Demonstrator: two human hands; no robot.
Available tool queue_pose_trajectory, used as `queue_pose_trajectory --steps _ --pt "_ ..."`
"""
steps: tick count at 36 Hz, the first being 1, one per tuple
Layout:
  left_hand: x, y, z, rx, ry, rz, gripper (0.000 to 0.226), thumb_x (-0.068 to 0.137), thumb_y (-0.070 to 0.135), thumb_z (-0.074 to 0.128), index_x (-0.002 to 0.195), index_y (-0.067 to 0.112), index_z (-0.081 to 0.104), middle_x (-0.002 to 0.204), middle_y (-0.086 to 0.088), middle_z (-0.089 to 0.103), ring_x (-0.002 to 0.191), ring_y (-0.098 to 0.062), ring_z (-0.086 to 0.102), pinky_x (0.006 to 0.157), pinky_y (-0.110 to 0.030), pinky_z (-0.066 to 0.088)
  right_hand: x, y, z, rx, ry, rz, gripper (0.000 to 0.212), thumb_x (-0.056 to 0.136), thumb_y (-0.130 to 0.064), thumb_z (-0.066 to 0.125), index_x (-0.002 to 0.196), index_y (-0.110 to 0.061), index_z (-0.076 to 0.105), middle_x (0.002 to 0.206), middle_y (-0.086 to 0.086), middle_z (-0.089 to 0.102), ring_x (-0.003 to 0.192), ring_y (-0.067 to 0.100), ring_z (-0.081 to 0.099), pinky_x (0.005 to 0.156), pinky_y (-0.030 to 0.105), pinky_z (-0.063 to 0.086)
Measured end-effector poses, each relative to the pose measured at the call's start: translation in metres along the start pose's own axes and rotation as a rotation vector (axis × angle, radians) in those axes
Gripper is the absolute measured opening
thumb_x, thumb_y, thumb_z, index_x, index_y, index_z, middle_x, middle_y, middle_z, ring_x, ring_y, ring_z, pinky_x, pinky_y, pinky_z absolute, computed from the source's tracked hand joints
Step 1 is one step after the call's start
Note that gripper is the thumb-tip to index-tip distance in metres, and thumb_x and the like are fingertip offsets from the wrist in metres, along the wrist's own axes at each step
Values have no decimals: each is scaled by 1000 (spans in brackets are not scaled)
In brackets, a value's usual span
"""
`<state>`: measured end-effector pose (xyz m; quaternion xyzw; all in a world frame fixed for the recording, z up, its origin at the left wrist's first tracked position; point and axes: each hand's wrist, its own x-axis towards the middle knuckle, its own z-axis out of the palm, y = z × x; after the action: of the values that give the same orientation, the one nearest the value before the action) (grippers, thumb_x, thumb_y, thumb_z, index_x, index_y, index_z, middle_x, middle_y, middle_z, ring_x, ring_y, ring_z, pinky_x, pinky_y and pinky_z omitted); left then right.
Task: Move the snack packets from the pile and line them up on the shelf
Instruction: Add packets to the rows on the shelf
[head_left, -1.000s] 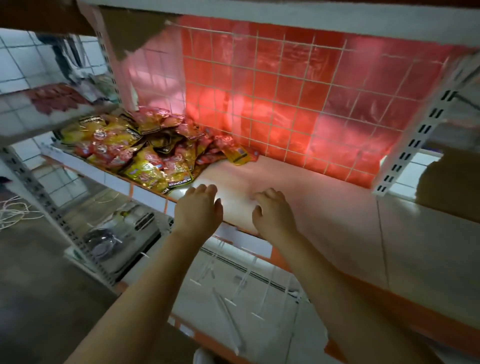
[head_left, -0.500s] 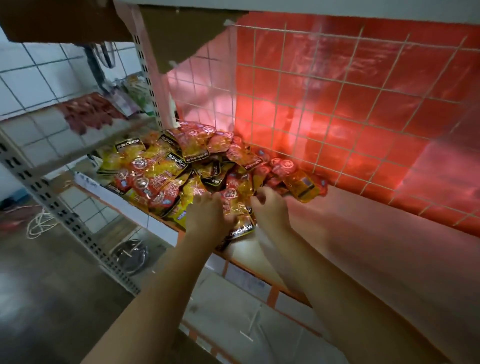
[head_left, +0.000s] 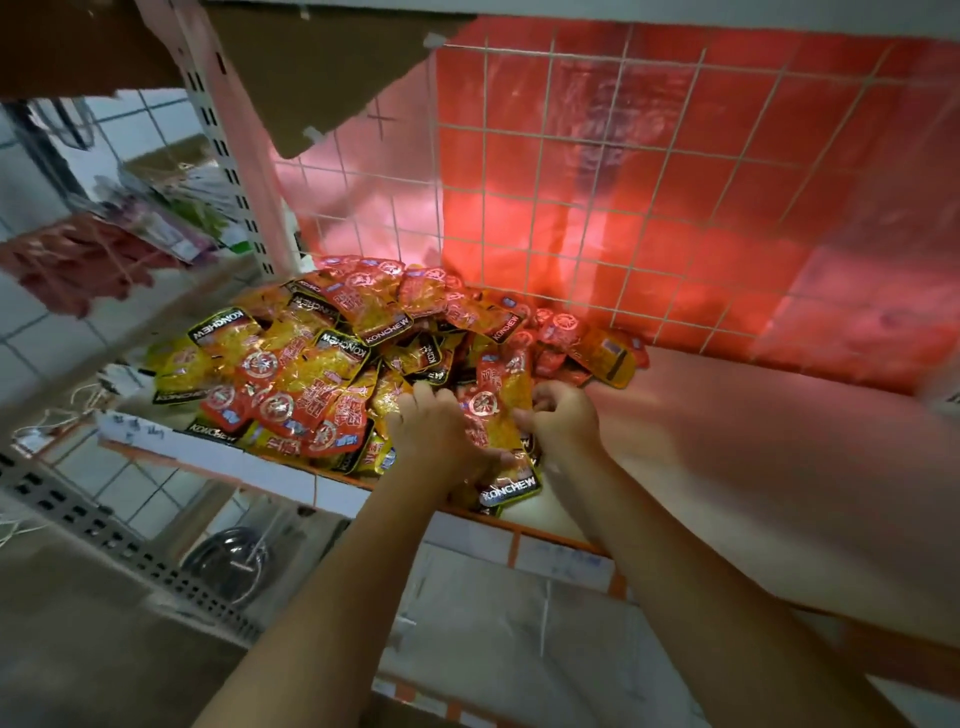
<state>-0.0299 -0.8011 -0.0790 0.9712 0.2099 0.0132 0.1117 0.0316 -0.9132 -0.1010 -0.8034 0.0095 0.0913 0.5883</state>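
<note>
My left hand (head_left: 441, 436) and right hand (head_left: 563, 418) both curl onto one packet (head_left: 501, 410) at the pile's (head_left: 332, 358) five o'clock edge. The pile covers the shelf's (head_left: 727, 441) nine o'clock end; pale board runs bare toward three. Wire grid (head_left: 597, 182) over red sheet stands at twelve, tiled wall (head_left: 31, 332) at nine.

The pile (head_left: 332, 358) of packets lies on the left half of the shelf (head_left: 727, 467), reaching back to the wire grid (head_left: 623, 208) behind it. Both hands sit at the pile's right front edge, left hand (head_left: 436, 436) just beside right hand (head_left: 563, 421), with one packet (head_left: 496, 415) between them. A lower shelf (head_left: 519, 623) lies beneath.
</note>
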Motion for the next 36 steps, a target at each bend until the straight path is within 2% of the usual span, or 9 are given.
queue_pose_trajectory --steps 3,7,9,11,17,20,24,30,36 --pt "-2 -1 2 -143 45 21 83 55 65 76 114 14 48 114 -4 48 113 -24 43 95 -39 33 -12 5 -7 108 15 -26 13 66 -7 65 71 -19 62 72 5 63 72 28 63 73 53 53" --pt "-14 -5 8 -539 63 101 68 64 36 83 116 18 43 100 2 56 104 -22 48 101 -39 30 -30 8 -22 201 22 9 17 78 -1 60 81 -18 61 76 4 64 75 28 62 76 53 52" --pt "-20 -5 5 -795 1 139 69 65 22 84 118 21 39 95 4 57 95 -19 52 85 -33 47 -34 10 -31 209 65 23 15 82 -1 59 85 -16 60 83 10 66 80 33 64 73 51 52" --pt "-23 -3 0 -958 -21 167 68 67 13 83 117 23 38 97 5 58 84 -13 58 63 -18 48 -40 9 -41 225 102 44 14 83 -3 60 86 -17 59 90 13 67 87 37 66 75 49 53" --pt "-30 18 -4 -1335 -44 216 73 68 -13 73 118 29 39 101 5 60 77 4 63 59 -13 50 -53 13 -74 302 137 41 23 73 -16 65 93 -23 55 99 10 68 91 32 67 81 58 52" --pt "-36 38 2 -1411 -108 230 78 69 -18 68 124 27 39 106 0 59 82 -1 66 62 -19 54 -55 18 -97 337 145 3 26 86 0 55 93 -26 54 95 3 67 91 27 66 76 47 53" --pt "-46 73 16 -1407 -135 221 88 70 -18 67 134 29 31 125 -8 54 110 -23 59 78 -29 54 -57 28 -135 350 144 -17 29 88 1 52 95 -26 58 102 6 68 91 24 65 74 39 50" --pt "-66 152 35 -1458 -217 247 95 74 -23 59 145 28 20 108 -9 65 84 -14 68 70 -28 57 -53 50 -211 394 143 -26 30 86 7 48 88 -21 60 94 8 67 81 23 62 71 34 48" --pt "-94 258 53 -1425 -214 217 59 71 -21 63 119 12 49 94 -1 65 86 -20 65 63 -20 55 -47 70 -310 491 115 -39 35 59 -1 58 92 -12 63 85 7 70 79 28 66 72 36 52"
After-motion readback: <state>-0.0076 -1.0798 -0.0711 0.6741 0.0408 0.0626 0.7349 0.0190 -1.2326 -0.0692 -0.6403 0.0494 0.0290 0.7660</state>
